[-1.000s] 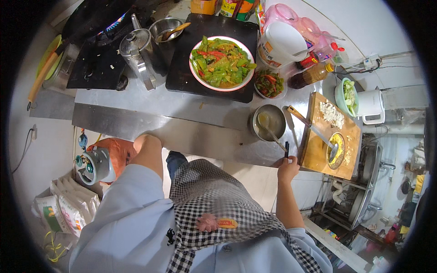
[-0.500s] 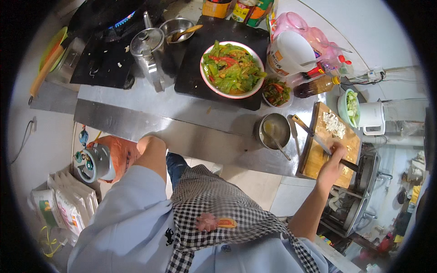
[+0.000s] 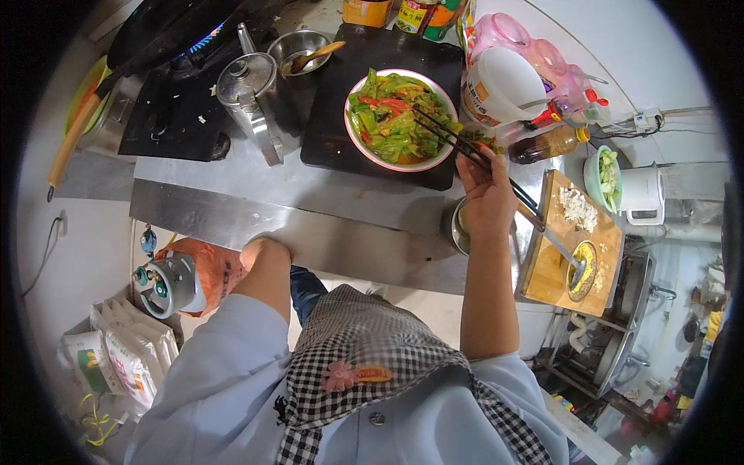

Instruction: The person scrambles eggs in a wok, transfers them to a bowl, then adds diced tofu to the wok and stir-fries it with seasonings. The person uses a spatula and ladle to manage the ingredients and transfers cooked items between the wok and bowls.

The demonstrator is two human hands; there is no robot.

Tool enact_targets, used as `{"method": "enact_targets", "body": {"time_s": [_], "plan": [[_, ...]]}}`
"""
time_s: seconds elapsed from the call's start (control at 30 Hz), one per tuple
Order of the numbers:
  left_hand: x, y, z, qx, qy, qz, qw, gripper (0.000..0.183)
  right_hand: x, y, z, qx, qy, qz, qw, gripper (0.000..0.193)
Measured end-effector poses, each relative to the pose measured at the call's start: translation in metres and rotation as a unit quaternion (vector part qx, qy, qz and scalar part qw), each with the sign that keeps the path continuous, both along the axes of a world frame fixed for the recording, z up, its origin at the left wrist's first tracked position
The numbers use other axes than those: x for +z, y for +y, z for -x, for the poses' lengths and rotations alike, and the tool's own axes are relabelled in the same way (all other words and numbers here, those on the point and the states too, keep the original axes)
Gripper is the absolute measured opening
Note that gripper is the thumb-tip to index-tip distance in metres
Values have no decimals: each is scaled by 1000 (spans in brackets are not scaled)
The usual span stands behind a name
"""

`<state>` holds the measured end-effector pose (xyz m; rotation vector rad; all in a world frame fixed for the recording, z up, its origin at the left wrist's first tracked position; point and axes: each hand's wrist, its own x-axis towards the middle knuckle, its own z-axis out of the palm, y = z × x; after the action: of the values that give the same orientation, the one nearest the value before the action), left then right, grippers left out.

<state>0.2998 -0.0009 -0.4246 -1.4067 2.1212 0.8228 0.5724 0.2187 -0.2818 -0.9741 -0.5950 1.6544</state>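
My right hand (image 3: 488, 190) is closed around a pair of black chopsticks (image 3: 448, 135). Their tips reach into the right side of a large white bowl (image 3: 359, 147) with a red rim. It holds cooked green peppers (image 3: 391, 124) with red strips. My hand partly hides a small dish of similar food and a metal pot (image 3: 459, 239). To its right, a wooden cutting board (image 3: 542, 275) carries chopped white pieces (image 3: 576, 208) and a small bowl of yellow food (image 3: 587, 253), where a metal spoon (image 3: 580, 266) rests. My left forearm (image 3: 267, 275) extends toward the counter edge; the hand itself is hidden.
A lit gas burner (image 3: 208, 40) under a dark wok (image 3: 147, 46) is at the far left. Beside it stand a metal pitcher (image 3: 246, 77) and a steel bowl (image 3: 310, 40). A white tub (image 3: 504, 85) and a brown sauce bottle (image 3: 546, 146) stand at the back right.
My right hand has moved left from the cutting board to the large bowl, bringing the chopstick tips into the peppers. The small yellow-filled bowl on the board is now exposed.
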Motion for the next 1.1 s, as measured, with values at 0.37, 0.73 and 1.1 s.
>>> {"method": "enact_targets", "body": {"time_s": [0.37, 0.73, 1.1], "plan": [[-23, -4, 6, -206, -86, 39, 974, 37, -17, -3, 32, -101, -65, -42, 992, 18], [-27, -7, 12, -576, -253, 159, 761, 37, -10, 16, -1, -167, 23, 93, 981, 20], [-15, -5, 10, -700, -299, 198, 618, 37, 85, -46, -32, 126, 346, 339, 866, 23]]}}
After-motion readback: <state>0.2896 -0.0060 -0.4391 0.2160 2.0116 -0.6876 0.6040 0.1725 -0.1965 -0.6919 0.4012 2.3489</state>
